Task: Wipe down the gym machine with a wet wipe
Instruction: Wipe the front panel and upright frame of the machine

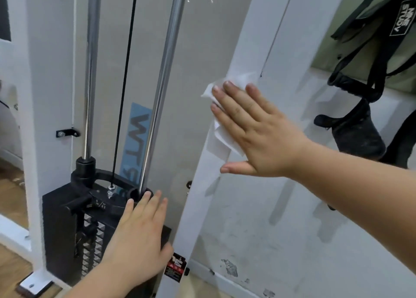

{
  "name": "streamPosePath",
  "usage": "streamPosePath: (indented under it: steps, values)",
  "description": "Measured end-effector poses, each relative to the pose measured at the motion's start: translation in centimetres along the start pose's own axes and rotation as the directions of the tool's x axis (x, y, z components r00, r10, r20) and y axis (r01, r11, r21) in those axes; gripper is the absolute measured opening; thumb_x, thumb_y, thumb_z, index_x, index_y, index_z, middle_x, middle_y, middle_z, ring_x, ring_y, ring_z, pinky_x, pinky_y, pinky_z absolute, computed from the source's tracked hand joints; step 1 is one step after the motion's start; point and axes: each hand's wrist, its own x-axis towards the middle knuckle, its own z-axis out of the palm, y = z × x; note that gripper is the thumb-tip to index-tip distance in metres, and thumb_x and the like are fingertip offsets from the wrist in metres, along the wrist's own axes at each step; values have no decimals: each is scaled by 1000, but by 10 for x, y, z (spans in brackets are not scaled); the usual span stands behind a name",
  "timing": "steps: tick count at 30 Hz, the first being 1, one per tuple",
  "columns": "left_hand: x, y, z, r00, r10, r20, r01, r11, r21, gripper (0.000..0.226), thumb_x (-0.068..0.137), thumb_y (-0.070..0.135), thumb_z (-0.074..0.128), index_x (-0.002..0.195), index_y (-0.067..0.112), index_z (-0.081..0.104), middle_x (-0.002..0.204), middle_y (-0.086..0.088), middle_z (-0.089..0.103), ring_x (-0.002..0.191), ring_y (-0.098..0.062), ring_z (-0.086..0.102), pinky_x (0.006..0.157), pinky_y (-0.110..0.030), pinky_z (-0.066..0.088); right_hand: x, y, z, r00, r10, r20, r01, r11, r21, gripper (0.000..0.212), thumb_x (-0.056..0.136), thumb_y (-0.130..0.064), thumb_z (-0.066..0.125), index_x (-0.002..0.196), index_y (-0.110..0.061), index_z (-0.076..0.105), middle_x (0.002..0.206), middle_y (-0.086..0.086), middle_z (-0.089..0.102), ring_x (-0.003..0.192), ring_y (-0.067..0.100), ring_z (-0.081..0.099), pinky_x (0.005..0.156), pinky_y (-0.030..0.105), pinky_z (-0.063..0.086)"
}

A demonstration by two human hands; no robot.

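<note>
The gym machine is a white-framed cable tower with a black weight stack (pixel 67 225), two chrome guide rods (pixel 167 72) and a thin black cable. Its right white upright post (pixel 227 180) slants up through the middle of the view. My right hand (pixel 254 131) lies flat, fingers spread, and presses a white wet wipe (pixel 225 140) against that post. The wipe sticks out above and below my fingers. My left hand (pixel 137 237) hovers flat and empty over the right top edge of the weight stack, near the foot of the right guide rod.
Black straps and padded cable handles (pixel 355 126) hang on the wall at the right. A scuffed white wall (pixel 281 230) stands behind the post. A warning sticker (pixel 176 267) sits low on the post. Wooden floor shows at the lower left.
</note>
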Motion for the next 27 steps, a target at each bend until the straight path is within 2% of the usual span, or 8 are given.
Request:
streamPosePath:
  steps: [2,5,8,12,15,19,24,27]
  values:
    - [-6,-5,9,997,-6,77,8,1000,-27,96,74,59,44,159,13,36,168,-8,26,155,-28,23,123,-53,19,-20,-42,19,996,-68,56,65,997,48,105,95,-80,33,162,0,17,170,21,12,159,37,8,129,51,8]
    - [-12,-12,32,990,10,143,-3,999,-50,98,86,59,42,165,20,-4,171,1,-14,157,-22,-16,127,-50,-6,-38,-90,40,966,-200,162,185,978,101,103,97,-78,31,163,-1,13,171,19,6,160,32,1,129,47,-1]
    - [-20,-16,57,974,-10,225,18,999,-36,100,88,57,44,163,20,-12,169,1,-22,155,-20,-24,126,-52,-9,-36,-94,41,954,-241,179,234,970,59,98,100,-75,26,163,-2,10,171,18,5,160,31,1,129,45,-4]
    - [-27,-19,85,944,-39,329,48,999,-19,102,91,59,47,161,21,-17,166,4,-31,151,-20,-34,124,-55,-15,-30,-101,44,997,-34,75,33,999,18,101,98,-78,27,163,-1,15,170,18,13,159,33,9,130,46,4]
    - [-27,-23,100,966,-47,254,47,999,7,106,92,60,48,153,21,-29,159,2,-45,151,-19,-33,123,-57,-16,-45,-149,63,994,7,108,-15,997,76,103,97,-80,25,163,-2,15,171,18,12,159,33,8,130,46,2]
    - [-29,-47,122,998,-25,63,25,1000,-5,114,87,54,58,150,20,-30,165,2,-32,155,-17,-23,125,-59,-5,-88,-225,92,948,-193,253,146,970,192,99,98,-77,23,164,-5,8,173,15,0,160,27,-3,128,42,-9]
    - [-25,-47,148,999,-29,-42,30,999,18,120,69,37,76,164,11,7,172,-7,5,159,-25,1,123,-62,13,-95,-277,105,892,-264,367,209,961,183,97,101,-72,17,161,1,-6,170,19,-15,157,31,-20,126,45,-18]
    - [-23,-38,154,996,-73,-48,75,997,36,115,76,43,70,164,14,2,170,-7,-10,158,-25,-11,124,-61,5,-86,-267,102,941,-174,289,143,982,128,92,103,-67,16,162,1,-2,171,20,-9,159,31,-12,127,44,-13]
